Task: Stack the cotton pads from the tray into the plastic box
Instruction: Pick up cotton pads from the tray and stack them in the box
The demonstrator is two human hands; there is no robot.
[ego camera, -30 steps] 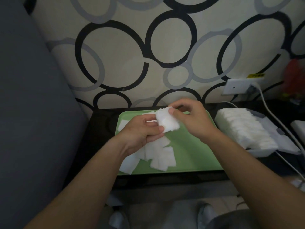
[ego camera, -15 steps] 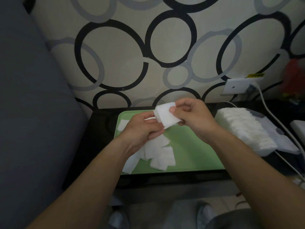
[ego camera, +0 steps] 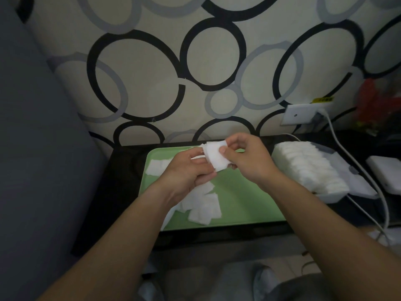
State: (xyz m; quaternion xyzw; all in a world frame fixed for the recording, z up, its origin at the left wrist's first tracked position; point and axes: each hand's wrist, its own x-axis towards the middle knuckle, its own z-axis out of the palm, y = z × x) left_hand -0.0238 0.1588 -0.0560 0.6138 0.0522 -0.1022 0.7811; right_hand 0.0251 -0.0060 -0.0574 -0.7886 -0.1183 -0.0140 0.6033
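You're in dim, soft light; only the wall [ego camera: 141, 72] and cotton pads [ego camera: 204, 209] read bright. The wide lens bows your edges, and the lower corners go murky.

Cream wallpaper [ego camera: 141, 79] patterned with overlapping black and grey rings fills the upper frame. Below, white cotton pads [ego camera: 205, 210] lie on a pale green tray [ego camera: 249, 203] on a black counter [ego camera: 125, 181]. The plastic box [ego camera: 329, 197] at right looks whitish. Slate-grey upholstery [ego camera: 43, 148] covers the left, and there is a blurred red object [ego camera: 373, 101] at upper right.
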